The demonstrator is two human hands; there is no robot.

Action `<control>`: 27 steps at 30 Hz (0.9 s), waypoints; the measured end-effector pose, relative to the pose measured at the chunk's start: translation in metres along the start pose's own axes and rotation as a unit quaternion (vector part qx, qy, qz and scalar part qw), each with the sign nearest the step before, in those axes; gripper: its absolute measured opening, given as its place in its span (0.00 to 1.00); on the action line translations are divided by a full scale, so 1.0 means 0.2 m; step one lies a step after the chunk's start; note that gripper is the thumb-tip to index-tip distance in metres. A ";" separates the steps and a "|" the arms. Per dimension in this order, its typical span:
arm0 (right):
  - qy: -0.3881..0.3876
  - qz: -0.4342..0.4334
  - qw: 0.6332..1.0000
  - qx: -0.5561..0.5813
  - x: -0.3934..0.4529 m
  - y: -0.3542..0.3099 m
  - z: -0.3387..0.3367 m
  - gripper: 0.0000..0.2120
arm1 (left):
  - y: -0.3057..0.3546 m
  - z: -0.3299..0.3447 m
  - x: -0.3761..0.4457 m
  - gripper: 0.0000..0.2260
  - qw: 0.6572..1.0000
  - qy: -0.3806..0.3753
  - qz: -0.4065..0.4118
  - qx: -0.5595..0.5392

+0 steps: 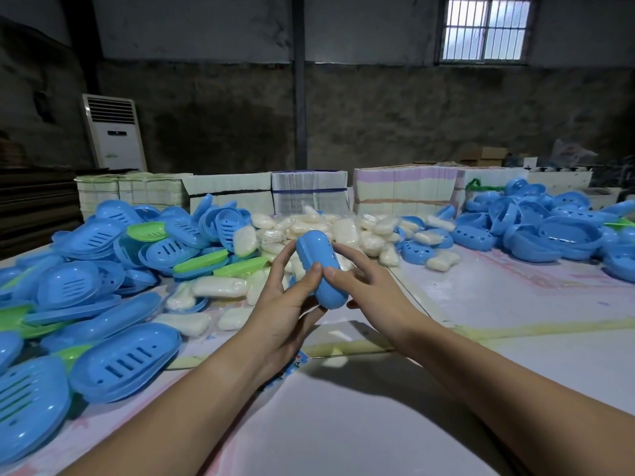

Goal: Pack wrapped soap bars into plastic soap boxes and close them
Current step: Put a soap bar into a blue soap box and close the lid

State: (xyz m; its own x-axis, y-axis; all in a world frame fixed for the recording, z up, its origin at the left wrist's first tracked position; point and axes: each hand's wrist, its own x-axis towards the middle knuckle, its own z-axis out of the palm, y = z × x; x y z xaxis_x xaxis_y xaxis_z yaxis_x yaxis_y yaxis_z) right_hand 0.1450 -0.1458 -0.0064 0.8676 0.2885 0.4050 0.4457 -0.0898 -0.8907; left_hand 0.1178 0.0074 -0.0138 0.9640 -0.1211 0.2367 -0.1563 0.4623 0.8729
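Your two hands hold a closed blue soap box [319,269] above the worktop [481,304], roughly at the middle of the view. Its long axis runs away from you, the far end tipped up and a little to the left, the near end down toward your wrists. Your left hand [287,297] curls round it from the left, thumb pressed on the upper shell; your right hand [357,286] grips from the right, thumb meeting the left thumb on top. Whether a bar lies inside cannot be told, since the shells are shut and opaque, and your fingers cover the seam.

Beyond the box lies a heap of wrapped soap bars [343,231], pale and clustered at mid-worktop, with a few more strewn nearer you on the left [220,286]. A deep pile of blue box halves [103,269] with slotted faces fills the left side, some green halves [202,261] mixed in; the pile is cut off by the left frame edge. Another blue pile [549,228] sits far right, also cut by the frame. Stacks of flat cartons [309,192] line the far edge.

Bare worktop lies under your forearms and out to the right, between you and the right-hand pile. A small printed card [295,364] is partly hidden under your left wrist; its print is unreadable.
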 end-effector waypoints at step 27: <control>0.059 0.011 0.993 -0.100 0.03 -0.07 -0.16 0.22 | 0.04 0.02 0.02 0.16 0.994 0.040 -0.022 0.095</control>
State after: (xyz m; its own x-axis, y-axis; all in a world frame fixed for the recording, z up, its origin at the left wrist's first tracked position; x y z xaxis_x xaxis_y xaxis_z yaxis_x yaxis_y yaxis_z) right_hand 0.1501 -0.1729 0.0155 0.8926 0.1715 0.4170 0.4501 -0.2853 -0.8462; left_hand 0.1191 0.0078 -0.0037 0.9837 -0.0638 0.1681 -0.1437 0.2833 0.9482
